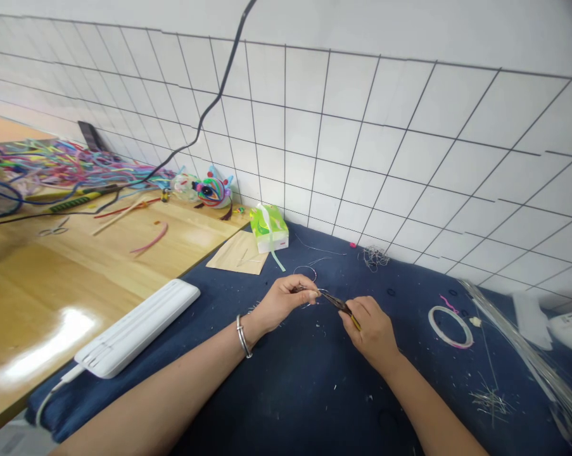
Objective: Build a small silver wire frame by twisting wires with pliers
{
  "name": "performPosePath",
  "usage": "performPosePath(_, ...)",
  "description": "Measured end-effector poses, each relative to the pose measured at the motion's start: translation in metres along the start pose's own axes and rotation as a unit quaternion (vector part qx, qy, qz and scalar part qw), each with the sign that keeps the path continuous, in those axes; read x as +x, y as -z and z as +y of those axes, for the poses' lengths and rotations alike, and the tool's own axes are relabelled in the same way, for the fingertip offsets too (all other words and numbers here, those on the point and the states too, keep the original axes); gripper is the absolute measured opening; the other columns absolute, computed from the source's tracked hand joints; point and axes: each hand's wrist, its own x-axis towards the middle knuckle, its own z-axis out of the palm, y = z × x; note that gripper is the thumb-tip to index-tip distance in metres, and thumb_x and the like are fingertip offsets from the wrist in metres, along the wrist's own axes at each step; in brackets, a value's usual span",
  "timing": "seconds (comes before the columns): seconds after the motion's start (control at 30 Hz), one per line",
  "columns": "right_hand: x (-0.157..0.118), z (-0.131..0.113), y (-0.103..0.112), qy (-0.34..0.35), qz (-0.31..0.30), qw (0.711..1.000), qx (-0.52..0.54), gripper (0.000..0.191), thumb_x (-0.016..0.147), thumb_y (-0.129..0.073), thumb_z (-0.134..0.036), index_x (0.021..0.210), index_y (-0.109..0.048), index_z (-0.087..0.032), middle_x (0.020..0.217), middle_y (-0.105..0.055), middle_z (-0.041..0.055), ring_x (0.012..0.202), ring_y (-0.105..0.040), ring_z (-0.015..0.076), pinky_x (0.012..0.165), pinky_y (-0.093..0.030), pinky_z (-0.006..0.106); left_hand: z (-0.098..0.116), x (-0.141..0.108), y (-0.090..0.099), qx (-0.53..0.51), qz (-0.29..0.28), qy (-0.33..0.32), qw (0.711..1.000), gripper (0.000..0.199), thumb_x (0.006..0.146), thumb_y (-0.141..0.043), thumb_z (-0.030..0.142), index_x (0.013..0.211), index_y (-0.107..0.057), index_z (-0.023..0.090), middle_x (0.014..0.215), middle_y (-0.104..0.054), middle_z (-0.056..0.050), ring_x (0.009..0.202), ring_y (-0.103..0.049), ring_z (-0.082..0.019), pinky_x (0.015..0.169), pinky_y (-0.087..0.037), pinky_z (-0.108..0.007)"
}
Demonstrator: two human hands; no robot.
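Over the dark blue cloth [286, 380], my left hand [286, 302] pinches a thin wire [309, 269], part of which curves in a loop beyond the fingers. Closed around the handles of needle-nose pliers [336, 301] is my right hand [372, 329]. The pliers point left, and their jaw tips meet the wire right at my left fingertips. Whether the jaws grip the wire is too small to tell. A yellow handle end shows below my right fingers. The rest of the wire in my left hand is hidden by the fingers.
A white power bank [138, 326] with a cable lies at left. Behind my hands are a tissue pack [270, 228] and brown paper [233, 253]. Rightward lie a tape roll [450, 327], wire scraps [491, 404] and long wires [518, 348]. Colourful pipe cleaners [71, 164] cover the wooden table's back.
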Motion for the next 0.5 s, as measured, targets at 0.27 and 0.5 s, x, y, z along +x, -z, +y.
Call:
performPosePath(0.27,0.0007,0.0004,0.0006,-0.001,-0.009,1.000,0.010,0.014,0.084,-0.046,-0.025,0.089,-0.056,-0.017,0.079,-0.056,0.0061,0.077,-0.051,0.0166,0.071,-0.043,0.031,0.0018,-0.0004,-0.0001,-0.003,0.001,-0.001,1.000,0.014,0.074,-0.062,0.026,0.078,-0.061,0.013,0.069,-0.060,-0.002,0.065,-0.053,-0.011,0.065,-0.042,-0.025)
performPosePath(0.5,0.0006,-0.0004,-0.0001,-0.004,-0.007,1.000,0.014,0.014,0.084,-0.045,-0.026,0.088,-0.056,-0.018,0.078,-0.055,0.0056,0.076,-0.052,0.0163,0.071,-0.043,0.031,0.0019,0.0003,-0.0002,0.000,-0.001,0.004,1.000,0.014,0.074,-0.061,0.026,0.078,-0.061,0.013,0.067,-0.061,-0.002,0.064,-0.054,-0.010,0.063,-0.042,-0.024)
